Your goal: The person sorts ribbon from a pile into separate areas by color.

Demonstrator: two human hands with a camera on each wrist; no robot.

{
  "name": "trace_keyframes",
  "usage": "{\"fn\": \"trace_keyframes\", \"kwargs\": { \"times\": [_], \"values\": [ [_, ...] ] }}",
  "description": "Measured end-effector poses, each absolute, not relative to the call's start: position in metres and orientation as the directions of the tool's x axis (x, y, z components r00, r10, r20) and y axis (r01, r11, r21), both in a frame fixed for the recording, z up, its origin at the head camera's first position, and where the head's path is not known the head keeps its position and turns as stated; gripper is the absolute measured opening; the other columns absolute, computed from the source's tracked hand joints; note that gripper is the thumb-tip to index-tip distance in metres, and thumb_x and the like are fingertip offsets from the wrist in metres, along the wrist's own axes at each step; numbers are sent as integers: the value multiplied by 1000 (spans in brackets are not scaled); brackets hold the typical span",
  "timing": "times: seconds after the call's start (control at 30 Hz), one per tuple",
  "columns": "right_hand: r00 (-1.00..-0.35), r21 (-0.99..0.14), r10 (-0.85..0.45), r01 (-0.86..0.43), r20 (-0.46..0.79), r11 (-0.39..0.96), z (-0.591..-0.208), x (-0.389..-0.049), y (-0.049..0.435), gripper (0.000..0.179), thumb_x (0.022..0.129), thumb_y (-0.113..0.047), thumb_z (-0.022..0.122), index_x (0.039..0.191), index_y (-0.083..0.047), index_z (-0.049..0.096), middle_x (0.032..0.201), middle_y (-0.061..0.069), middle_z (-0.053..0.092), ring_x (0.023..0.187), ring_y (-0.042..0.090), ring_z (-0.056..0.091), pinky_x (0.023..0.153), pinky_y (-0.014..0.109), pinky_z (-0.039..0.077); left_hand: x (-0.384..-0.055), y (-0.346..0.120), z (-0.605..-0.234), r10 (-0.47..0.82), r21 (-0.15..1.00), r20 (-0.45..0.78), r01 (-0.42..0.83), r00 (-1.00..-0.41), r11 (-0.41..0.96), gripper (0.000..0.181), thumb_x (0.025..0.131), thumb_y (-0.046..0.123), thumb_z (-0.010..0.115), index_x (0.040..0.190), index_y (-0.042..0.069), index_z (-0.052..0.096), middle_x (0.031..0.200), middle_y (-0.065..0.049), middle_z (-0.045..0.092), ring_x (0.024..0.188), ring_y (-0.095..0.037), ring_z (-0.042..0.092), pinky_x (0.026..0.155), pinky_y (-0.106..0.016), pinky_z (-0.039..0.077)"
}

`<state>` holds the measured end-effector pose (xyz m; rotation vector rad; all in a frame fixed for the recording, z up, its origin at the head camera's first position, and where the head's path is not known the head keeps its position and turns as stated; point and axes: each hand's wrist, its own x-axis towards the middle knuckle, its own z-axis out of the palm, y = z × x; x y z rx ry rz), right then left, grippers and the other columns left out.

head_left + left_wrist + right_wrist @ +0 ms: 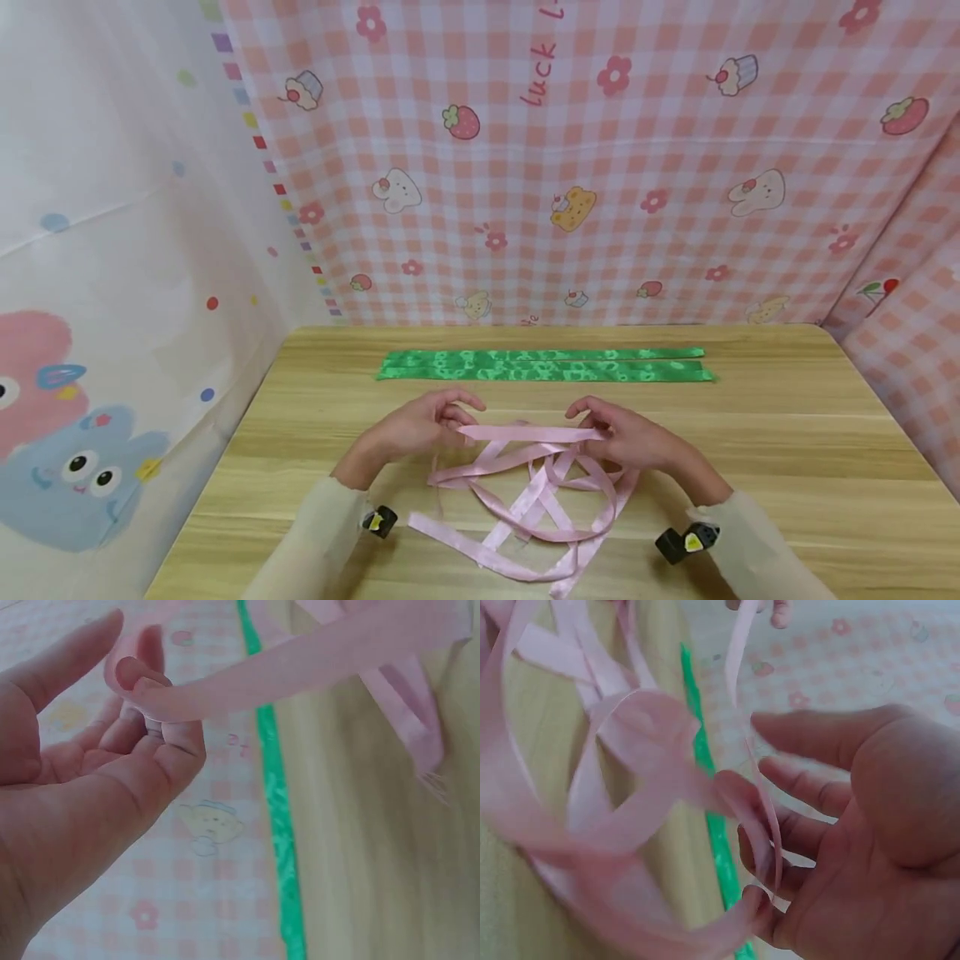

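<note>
A stretch of pink satin ribbon (525,433) spans level between the two hands over the table. At its left end, the left hand (420,427) holds it with curled fingers; in the left wrist view the ribbon (277,679) loops over those fingertips while the thumb stands apart. The right hand (636,437) holds the other end. In the right wrist view its lower fingers curl round the ribbon (769,817), with the thumb raised away. More of the pink ribbon lies below in loose, crossing loops, with a frayed end showing in the left wrist view.
Green ribbon strips (540,372) lie side by side across the back of the wooden table (300,417). Behind them hangs a pink checked cloth (480,167), with a white printed cloth (112,250) at the left. Each wrist carries a small black camera (381,522).
</note>
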<state>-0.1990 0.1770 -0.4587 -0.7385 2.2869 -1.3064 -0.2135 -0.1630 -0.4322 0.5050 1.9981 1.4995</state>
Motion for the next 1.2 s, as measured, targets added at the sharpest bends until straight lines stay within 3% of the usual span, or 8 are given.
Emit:
{"fn": "trace_keyframes", "kwargs": {
  "times": [0.23, 0.33, 0.43, 0.6, 0.77, 0.87, 1.07, 1.2],
  "values": [
    [-788, -874, -614, -274, -35, 401, -441, -195, 182, 19, 93, -4, 66, 111, -7, 58, 86, 8, 63, 80, 17, 57, 72, 26, 48, -207, -168, -406, 603, 975, -112, 29, -790, 220, 37, 94, 6, 65, 130, 6, 55, 99, -2, 70, 76, -10, 56, 66, -21, 45],
    [-780, -925, -625, -255, 25, 282, -429, -194, 189, 17, 94, -2, 64, 110, -2, 57, 84, 11, 60, 74, 18, 59, 66, 28, 52, -205, -175, -395, 554, 979, -75, 44, -829, 198, 34, 96, 12, 66, 129, 10, 56, 96, -1, 70, 70, -12, 50, 62, -23, 42],
    [-768, -951, -630, -270, 117, 152, -413, -192, 198, 17, 96, -1, 61, 111, 2, 54, 81, 7, 59, 67, 16, 58, 59, 30, 53, -204, -186, -387, 533, 983, -32, 69, -845, 168, 36, 97, 12, 64, 131, 6, 54, 95, -1, 68, 67, -15, 42, 59, -25, 37],
    [-745, -945, -628, -324, 225, 46, -387, -188, 212, 17, 96, 5, 56, 112, 4, 51, 81, -1, 57, 64, 17, 50, 53, 29, 47, -200, -207, -371, 532, 984, 28, 117, -846, 135, 36, 98, 10, 61, 133, 5, 53, 99, 1, 69, 77, -13, 56, 66, -25, 48],
    [-744, -931, -622, -359, 244, 64, -375, -185, 225, 17, 96, 8, 55, 112, 3, 52, 83, -2, 57, 67, 15, 49, 51, 31, 42, -197, -228, -366, 511, 979, 45, 140, -859, 150, 32, 97, 8, 63, 128, 10, 57, 99, 0, 70, 86, -16, 64, 63, -27, 54],
    [-755, -929, -613, -360, 234, 90, -375, -184, 233, 16, 96, 8, 54, 111, 2, 53, 83, -3, 58, 67, 15, 48, 50, 33, 40, -197, -237, -370, 494, 973, 29, 138, -869, 186, 35, 96, 9, 65, 130, 10, 57, 99, -1, 69, 80, -14, 61, 51, -24, 47],
    [-773, -937, -608, -324, 183, 130, -378, -181, 256, 14, 98, 7, 53, 111, 2, 53, 87, 1, 61, 76, 14, 55, 57, 31, 49, -196, -250, -377, 423, 957, -25, 101, -906, 272, 36, 93, 16, 70, 127, 13, 59, 97, 1, 69, 72, -10, 56, 48, -23, 36],
    [-794, -944, -586, -297, 160, 144, -382, -181, 275, 13, 99, 6, 51, 111, 3, 52, 89, 0, 63, 76, 13, 57, 50, 38, 52, -198, -261, -385, 412, 955, -19, 105, -911, 277, 33, 95, 16, 68, 126, 12, 59, 93, 1, 68, 70, -9, 53, 49, -27, 33]
  ]
}}
